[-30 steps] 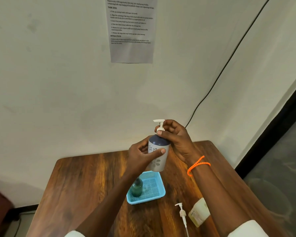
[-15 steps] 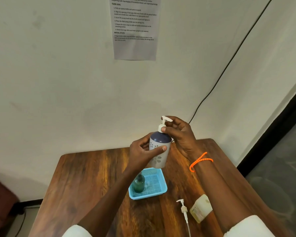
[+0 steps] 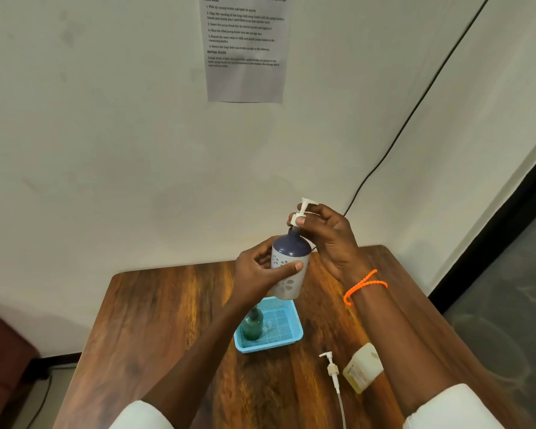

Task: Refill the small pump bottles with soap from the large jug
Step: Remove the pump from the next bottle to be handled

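Pump bottle [image 3: 288, 267] is held upright above the blue tray [image 3: 287, 342], body wrapped by the left hand [image 3: 257, 274]. Its white pump head [image 3: 302, 212] is pinched by right hand [image 3: 325, 236] fingertips. Green bottle [image 3: 252, 326] is stood in tray; loose pump [image 3: 331, 371] & jug [image 3: 361, 368] lie right of tray on table [image 3: 167, 320].

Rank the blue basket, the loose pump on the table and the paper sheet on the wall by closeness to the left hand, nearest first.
From the left hand:
1. Blue basket, just below the hand on the table.
2. Loose pump, lower right, lying near the table's front.
3. Paper sheet, high on the wall.
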